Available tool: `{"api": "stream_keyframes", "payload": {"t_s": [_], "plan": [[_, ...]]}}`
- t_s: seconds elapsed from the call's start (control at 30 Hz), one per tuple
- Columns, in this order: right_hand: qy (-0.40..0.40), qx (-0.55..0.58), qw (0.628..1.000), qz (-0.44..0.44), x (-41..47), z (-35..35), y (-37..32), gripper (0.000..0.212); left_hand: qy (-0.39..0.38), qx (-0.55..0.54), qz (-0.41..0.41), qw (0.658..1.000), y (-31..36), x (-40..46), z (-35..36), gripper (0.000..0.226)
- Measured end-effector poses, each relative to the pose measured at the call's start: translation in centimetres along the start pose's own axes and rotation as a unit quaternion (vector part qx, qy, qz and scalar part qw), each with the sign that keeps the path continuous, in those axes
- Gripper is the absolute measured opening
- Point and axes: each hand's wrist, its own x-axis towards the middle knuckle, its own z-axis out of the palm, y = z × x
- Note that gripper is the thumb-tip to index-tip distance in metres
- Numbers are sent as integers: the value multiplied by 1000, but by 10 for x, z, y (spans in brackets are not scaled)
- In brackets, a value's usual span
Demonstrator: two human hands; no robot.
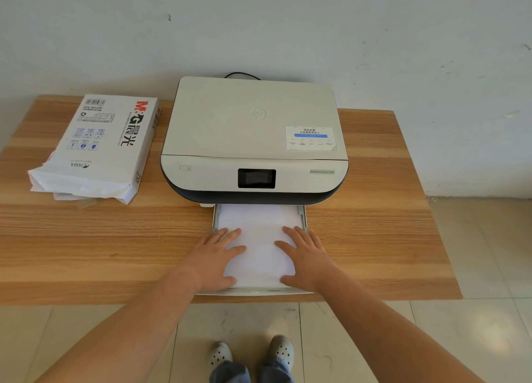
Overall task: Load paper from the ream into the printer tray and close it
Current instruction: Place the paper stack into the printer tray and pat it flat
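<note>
Under both flat palms, a white paper stack (260, 238) lies in the pulled-out printer tray (302, 217), which juts from the front of the printer (254, 140) on the wooden counter (374, 238). Each grip is released, fingers spread: the left hand (220, 256) presses the stack's left side, the right hand (303, 254) its right side, thumbs at the near edge. Well off to the left of the left hand, the opened ream (98, 149) rests on the counter.
</note>
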Motion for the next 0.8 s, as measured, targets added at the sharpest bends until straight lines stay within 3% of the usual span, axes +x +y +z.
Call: {"api": "stream_keyframes", "payload": {"t_s": [0.4,0.8], "plan": [[9,5,1000,-10,1,-1,-3,82,22,3,3,1000,5,2,2,77],[-36,49,998,11,10,-4,-10,88,3,-41,-9,999,7,10,0,81]]}}
